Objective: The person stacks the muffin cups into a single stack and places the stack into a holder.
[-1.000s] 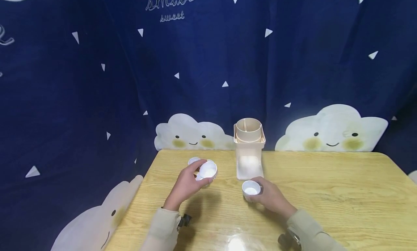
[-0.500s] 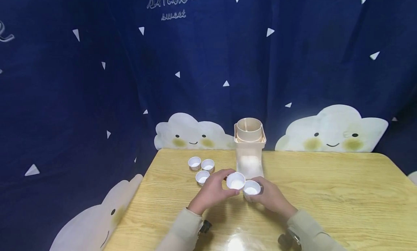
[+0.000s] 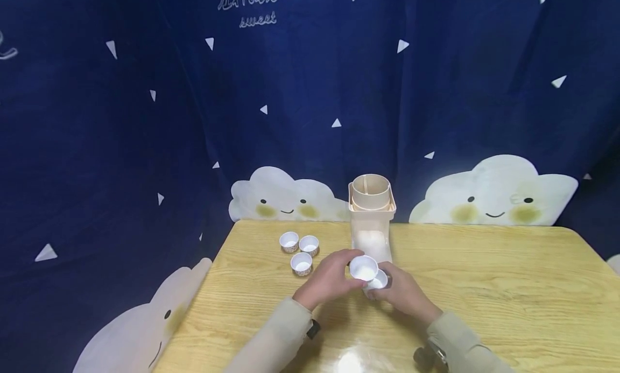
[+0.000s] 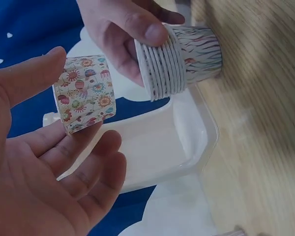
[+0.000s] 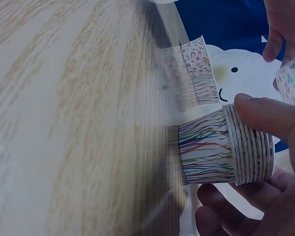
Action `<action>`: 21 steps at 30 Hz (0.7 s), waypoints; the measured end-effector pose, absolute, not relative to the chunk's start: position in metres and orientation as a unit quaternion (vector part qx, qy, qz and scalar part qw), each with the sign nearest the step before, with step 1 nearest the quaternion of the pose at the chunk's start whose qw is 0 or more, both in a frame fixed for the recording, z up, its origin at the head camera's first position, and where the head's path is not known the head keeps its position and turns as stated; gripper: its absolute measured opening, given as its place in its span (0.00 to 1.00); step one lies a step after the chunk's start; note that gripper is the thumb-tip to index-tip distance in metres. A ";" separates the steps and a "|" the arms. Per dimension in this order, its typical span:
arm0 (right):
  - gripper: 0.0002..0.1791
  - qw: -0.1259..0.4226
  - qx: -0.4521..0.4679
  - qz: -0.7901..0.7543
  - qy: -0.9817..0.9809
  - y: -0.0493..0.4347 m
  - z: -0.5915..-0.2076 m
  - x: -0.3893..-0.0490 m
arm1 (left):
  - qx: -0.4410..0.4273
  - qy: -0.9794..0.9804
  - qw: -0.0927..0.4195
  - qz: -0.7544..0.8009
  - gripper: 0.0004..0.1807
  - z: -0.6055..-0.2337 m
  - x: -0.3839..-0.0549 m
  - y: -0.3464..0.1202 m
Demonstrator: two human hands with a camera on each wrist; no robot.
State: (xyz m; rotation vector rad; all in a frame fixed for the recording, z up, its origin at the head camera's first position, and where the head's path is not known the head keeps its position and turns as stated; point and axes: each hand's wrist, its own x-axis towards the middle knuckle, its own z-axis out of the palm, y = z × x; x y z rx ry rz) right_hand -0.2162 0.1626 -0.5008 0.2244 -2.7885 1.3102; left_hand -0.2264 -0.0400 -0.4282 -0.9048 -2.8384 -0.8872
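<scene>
My left hand (image 3: 329,279) pinches a small paper baking cup (image 4: 86,93) with a colourful flower print between thumb and fingers. The cup is tilted, mouth up, close over a nested stack of paper baking cups (image 5: 206,150). My right hand (image 3: 404,293) grips that stack around its rims, thumb on one side and fingers on the other. Coloured wavy stripes cover the stack's outermost cup, and several rims show above it. In the head view the left hand's cup partly hides the stack. Three single paper cups (image 3: 301,265) stand upright to the left of my left hand.
A beige holder (image 3: 370,219) with a round cylinder (image 3: 370,192) in its top stands behind my hands, near the table's back edge. The wooden table (image 3: 484,287) extends to the right. A dark blue curtain (image 3: 300,93) with clouds hangs behind.
My left hand has carried its cup rightward, away from the three single cups, to just over the stack. My right hand and the stack have stayed in place.
</scene>
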 end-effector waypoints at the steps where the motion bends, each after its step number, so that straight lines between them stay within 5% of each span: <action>1: 0.30 0.026 0.073 0.425 -0.902 0.163 -0.501 -0.216 | -0.292 -0.912 0.015 -0.287 0.33 -0.429 -0.227 -0.038; 21: 0.30 0.027 0.082 0.433 -0.897 0.164 -0.501 -0.215 | -0.300 -0.906 -0.022 -0.297 0.32 -0.447 -0.237 -0.027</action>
